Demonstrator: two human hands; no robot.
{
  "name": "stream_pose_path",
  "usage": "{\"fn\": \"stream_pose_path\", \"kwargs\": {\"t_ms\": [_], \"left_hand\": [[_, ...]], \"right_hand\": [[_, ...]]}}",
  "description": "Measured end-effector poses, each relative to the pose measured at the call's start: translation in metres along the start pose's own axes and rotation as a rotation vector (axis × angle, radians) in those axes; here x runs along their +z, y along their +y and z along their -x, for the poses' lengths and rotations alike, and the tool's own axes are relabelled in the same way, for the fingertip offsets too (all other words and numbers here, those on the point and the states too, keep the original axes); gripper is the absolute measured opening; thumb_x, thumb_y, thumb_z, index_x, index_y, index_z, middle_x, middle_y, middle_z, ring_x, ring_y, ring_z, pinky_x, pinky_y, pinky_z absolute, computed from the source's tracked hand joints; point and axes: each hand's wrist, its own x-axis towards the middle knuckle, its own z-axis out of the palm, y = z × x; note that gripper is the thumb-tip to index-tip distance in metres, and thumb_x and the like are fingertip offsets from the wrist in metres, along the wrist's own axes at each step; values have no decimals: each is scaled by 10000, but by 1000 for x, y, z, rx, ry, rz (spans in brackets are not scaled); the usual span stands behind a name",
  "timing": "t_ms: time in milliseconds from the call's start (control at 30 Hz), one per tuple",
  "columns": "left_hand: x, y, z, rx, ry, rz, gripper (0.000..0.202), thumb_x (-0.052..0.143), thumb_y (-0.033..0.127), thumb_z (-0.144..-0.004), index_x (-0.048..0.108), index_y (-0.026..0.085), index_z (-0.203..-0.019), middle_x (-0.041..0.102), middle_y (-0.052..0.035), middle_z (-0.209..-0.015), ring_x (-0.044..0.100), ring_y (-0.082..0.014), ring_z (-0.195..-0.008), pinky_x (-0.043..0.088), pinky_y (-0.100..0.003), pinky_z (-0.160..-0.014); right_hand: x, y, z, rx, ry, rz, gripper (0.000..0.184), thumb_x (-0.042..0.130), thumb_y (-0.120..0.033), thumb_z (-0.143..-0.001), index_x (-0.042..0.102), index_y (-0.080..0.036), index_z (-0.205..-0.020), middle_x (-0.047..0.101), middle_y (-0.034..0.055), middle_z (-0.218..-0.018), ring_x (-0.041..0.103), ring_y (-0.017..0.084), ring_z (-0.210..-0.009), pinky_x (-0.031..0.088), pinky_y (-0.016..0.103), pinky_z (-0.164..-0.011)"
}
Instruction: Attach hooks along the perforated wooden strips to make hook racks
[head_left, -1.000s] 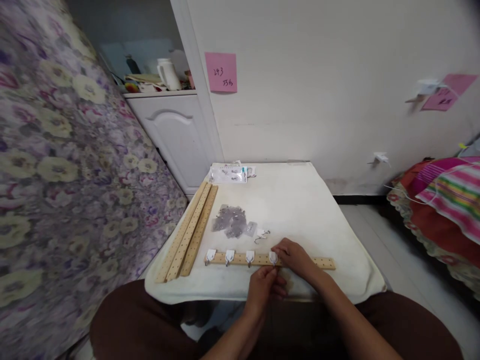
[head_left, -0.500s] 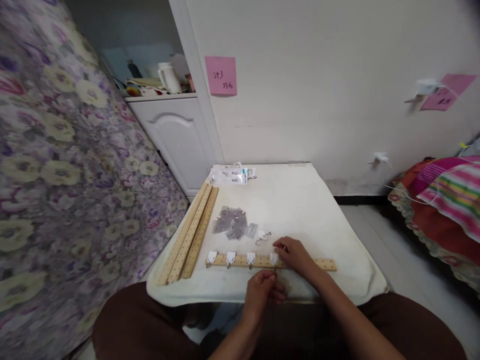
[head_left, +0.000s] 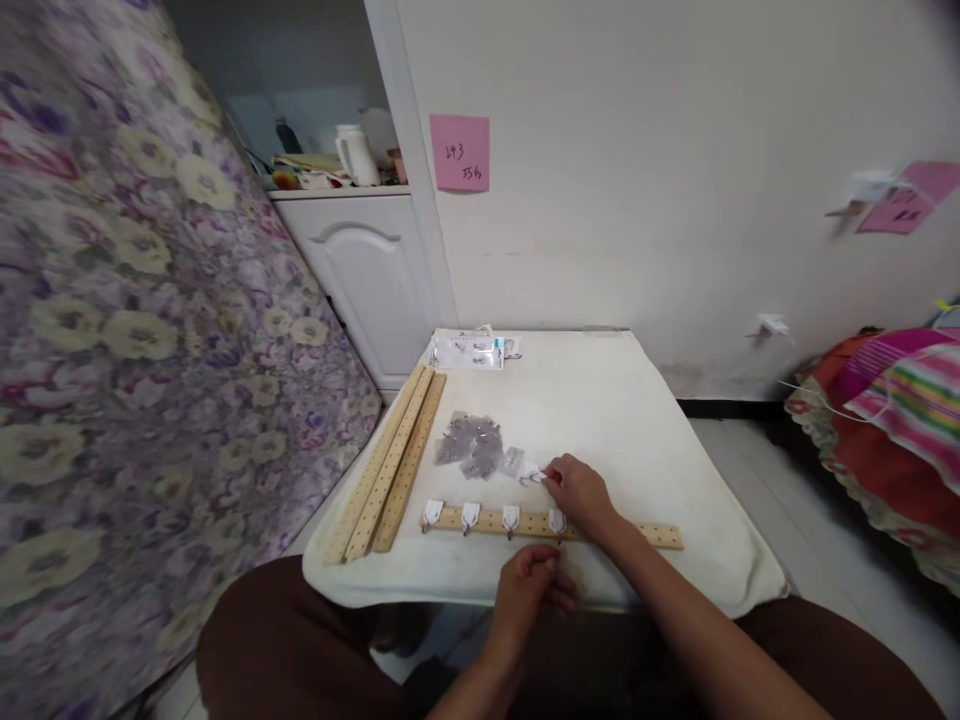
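At the far left, three spare strips point(head_left: 390, 475) lie side by side on the table point(head_left: 585, 390); they are well apart from the work and best left there. Next comes the strip point(head_left: 660, 536), lying crosswise near the front edge with four white hooks point(head_left: 471, 514) along it, their metal ends towards the person. The last gap between hooks looks slightly wider than the others, so counting holes would be a sound check. Beyond it lie a pile of packets point(head_left: 474, 448) and, at the back, a pack point(head_left: 466, 352).

The left hand point(head_left: 523, 590) rests just in front of the strip with fingers curled, thumb and forefinger close together; whether they pinch anything I cannot tell. It seems well placed to steady the strip.

The loose hooks point(head_left: 531, 473) lie behind the strip, beside the packets. The right hand point(head_left: 581, 490) reaches them with thumb and fingertips drawn close together; whether these grip a hook I cannot tell. Taking one by its white backing should be surest, with the wrist held high over the fourth hook so that nothing snags.
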Motion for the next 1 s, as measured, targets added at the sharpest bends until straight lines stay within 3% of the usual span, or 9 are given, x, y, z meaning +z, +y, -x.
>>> {"fn": "stream_pose_path", "kwargs": {"t_ms": [167, 300, 467, 600, 733, 1000], "left_hand": [[4, 6, 11, 25, -26, 20, 343, 621, 460, -639, 494, 174, -777, 637, -5, -555, 555, -128, -385, 350, -214, -400], [17, 22, 23, 75, -68, 43, 360, 634, 454, -651, 526, 160, -827, 637, -9, -582, 558, -122, -402, 374, -219, -425], [41, 45, 29, 179, 51, 145, 432, 657, 418, -668, 539, 164, -997, 660, -35, -763, 620, -134, -581, 457, -242, -563], [52, 50, 27, 201, 69, 151, 344, 644, 408, -693, 580, 146, -906, 655, -43, -726, 621, -148, -633, 473, -253, -604], [55, 49, 24, 187, 55, 130, 277, 650, 389, -690, 593, 140, -797, 620, -13, -605, 590, -125, -553, 446, -217, -528], [65, 49, 23, 196, 20, 154, 224, 650, 337, -688, 525, 159, -743, 593, 23, -622, 564, -93, -484, 396, -189, -457]], "right_hand": [[-16, 8, 15, 64, -22, -425, 158, 547, -326, -743, 586, -177, -707, 569, -6, -653, 501, 130, -626, 371, 234, -586], [-30, 4, 40, 180, -69, -890, 221, 575, -390, -721, 554, -172, -690, 426, -61, -507, 356, 81, -464, 265, 206, -453], [-42, -8, 72, 263, -124, -1252, 254, 614, -407, -708, 521, -172, -684, 348, -84, -477, 229, 50, -417, 144, 203, -417], [-39, -5, 86, 256, -142, -1306, 268, 622, -418, -713, 521, -170, -695, 391, -74, -502, 235, 45, -423, 142, 202, -418], [-34, 6, 89, 218, -112, -1221, 281, 631, -424, -704, 519, -169, -670, 419, -65, -505, 264, 49, -425, 160, 200, -411], [-47, 16, 94, 112, -38, -1029, 255, 602, -413, -734, 550, -166, -695, 552, -19, -612, 410, 82, -506, 283, 206, -457]]}}
